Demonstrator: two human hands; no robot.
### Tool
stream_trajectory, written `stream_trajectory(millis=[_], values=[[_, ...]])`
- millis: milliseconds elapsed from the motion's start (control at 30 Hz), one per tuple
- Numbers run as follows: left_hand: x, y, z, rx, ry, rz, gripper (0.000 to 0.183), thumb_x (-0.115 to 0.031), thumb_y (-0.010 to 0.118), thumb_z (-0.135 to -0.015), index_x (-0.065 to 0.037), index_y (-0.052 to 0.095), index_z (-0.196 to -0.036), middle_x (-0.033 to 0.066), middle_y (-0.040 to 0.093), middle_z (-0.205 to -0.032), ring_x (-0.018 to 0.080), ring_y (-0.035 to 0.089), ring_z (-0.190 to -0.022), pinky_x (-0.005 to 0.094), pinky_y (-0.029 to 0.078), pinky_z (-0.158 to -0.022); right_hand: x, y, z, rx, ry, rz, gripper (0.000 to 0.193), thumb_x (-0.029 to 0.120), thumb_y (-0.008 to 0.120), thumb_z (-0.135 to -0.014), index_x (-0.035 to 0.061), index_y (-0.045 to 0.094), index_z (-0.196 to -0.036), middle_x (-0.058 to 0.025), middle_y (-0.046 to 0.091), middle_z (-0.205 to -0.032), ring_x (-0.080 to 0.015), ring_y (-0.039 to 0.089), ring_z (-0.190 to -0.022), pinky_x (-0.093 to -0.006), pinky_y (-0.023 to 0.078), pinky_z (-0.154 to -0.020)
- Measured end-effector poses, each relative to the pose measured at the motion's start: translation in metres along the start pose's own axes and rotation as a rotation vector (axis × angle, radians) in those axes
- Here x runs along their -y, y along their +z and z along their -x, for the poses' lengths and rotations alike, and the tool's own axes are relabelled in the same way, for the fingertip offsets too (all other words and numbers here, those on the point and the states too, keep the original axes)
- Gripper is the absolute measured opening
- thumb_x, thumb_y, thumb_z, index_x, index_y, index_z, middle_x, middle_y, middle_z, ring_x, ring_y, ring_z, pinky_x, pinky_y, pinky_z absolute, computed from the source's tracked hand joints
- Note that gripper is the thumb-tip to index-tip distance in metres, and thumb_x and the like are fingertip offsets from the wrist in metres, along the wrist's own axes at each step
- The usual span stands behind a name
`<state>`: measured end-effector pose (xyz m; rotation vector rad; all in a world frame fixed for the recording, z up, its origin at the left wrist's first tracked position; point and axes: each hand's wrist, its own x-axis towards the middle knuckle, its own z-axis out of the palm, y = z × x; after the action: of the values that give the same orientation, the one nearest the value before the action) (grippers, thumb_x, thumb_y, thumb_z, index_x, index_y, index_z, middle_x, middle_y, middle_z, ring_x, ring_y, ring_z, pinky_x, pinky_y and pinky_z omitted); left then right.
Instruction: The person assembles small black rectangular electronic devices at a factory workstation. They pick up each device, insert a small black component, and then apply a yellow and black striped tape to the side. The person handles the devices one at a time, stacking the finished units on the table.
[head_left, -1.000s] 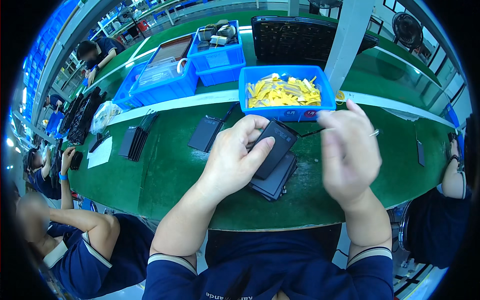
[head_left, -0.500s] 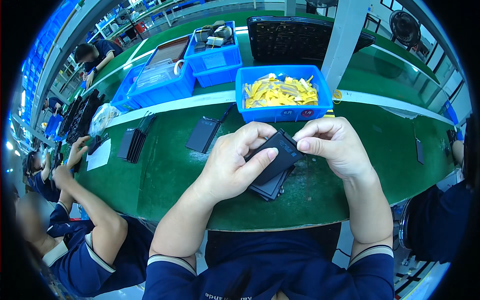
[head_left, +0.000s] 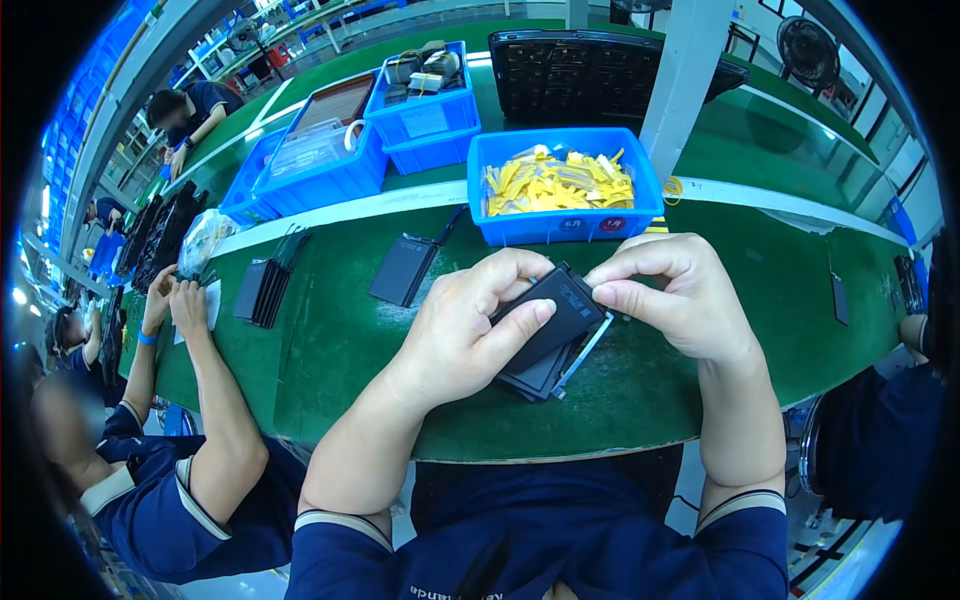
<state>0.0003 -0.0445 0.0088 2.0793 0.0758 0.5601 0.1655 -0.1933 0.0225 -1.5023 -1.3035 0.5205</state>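
Note:
My left hand [head_left: 465, 335] is closed around a flat black rectangular pack [head_left: 570, 298], thumb across its printed face. The pack is tilted above the table in front of me. At its upper right corner, my right hand [head_left: 680, 300] pinches thumb and forefinger together; what lies between the fingertips is too small to make out. A thin pale strip [head_left: 583, 358] slants from just below the right thumb along the pack's lower right side. Underneath, another black pack [head_left: 538, 378] shows partly, the rest hidden by my left hand and the upper pack.
A blue bin [head_left: 560, 232] of yellow strips stands beyond my hands. One black pack [head_left: 403, 270] and a row of several more [head_left: 262, 292] lie to the left on the green table [head_left: 330, 360]. A co-worker's hands [head_left: 175, 300] work at far left. A grey post [head_left: 690, 90] rises behind the bin.
The pale strip now shows beside the pack, where only a small dark end was visible before. My hands have barely moved. The co-worker's hands have come together farther forward on the table.

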Motion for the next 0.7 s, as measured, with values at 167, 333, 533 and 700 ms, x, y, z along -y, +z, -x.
stream_trajectory(millis=[167, 333, 533, 700], values=[[-0.001, 0.002, 0.0, 0.025, -0.002, -0.028, 0.023, -0.01, 0.061, -0.085, 0.001, 0.057, -0.105, 0.0073, 0.066, -0.084, 0.0095, 0.062, -0.075, 0.0228, 0.047, -0.067, 0.0, 0.0, 0.002, -0.01, -0.048, 0.125, 0.012, 0.007, 0.067, -0.074, -0.0009, 0.069, -0.083, -0.0099, 0.067, -0.075, -0.0141, 0.062, -0.065, -0.0263, 0.049, -0.061], [-0.001, 0.005, 0.001, 0.032, -0.027, -0.006, 0.024, -0.012, 0.062, -0.086, 0.001, 0.056, -0.105, 0.0074, 0.066, -0.084, 0.0102, 0.063, -0.075, 0.0225, 0.047, -0.067, 0.007, 0.009, 0.004, -0.079, -0.098, 0.249, 0.008, 0.004, 0.065, -0.071, -0.0015, 0.064, -0.077, -0.01, 0.061, -0.068, -0.0185, 0.062, -0.062, -0.0295, 0.048, -0.058], [-0.002, 0.008, -0.001, 0.1, -0.117, -0.01, 0.034, -0.004, 0.066, -0.083, 0.0, 0.051, -0.112, 0.0043, 0.061, -0.093, 0.0087, 0.06, -0.082, 0.0231, 0.048, -0.07, 0.007, 0.022, 0.004, -0.191, -0.352, 0.456, 0.012, 0.0, 0.065, -0.069, -0.0004, 0.061, -0.08, -0.011, 0.055, -0.067, -0.0261, 0.057, -0.062, -0.0362, 0.045, -0.058], [-0.001, 0.011, 0.0, -0.09, -0.133, 0.359, 0.037, 0.0, 0.067, -0.081, -0.001, 0.049, -0.114, 0.0041, 0.055, -0.101, 0.0095, 0.054, -0.095, 0.0245, 0.045, -0.084, 0.006, 0.04, 0.005, -0.36, -0.234, -0.023, 0.011, 0.0, 0.067, -0.076, -0.0004, 0.061, -0.086, -0.0083, 0.062, -0.079, -0.0174, 0.061, -0.07, -0.0292, 0.049, -0.064]])
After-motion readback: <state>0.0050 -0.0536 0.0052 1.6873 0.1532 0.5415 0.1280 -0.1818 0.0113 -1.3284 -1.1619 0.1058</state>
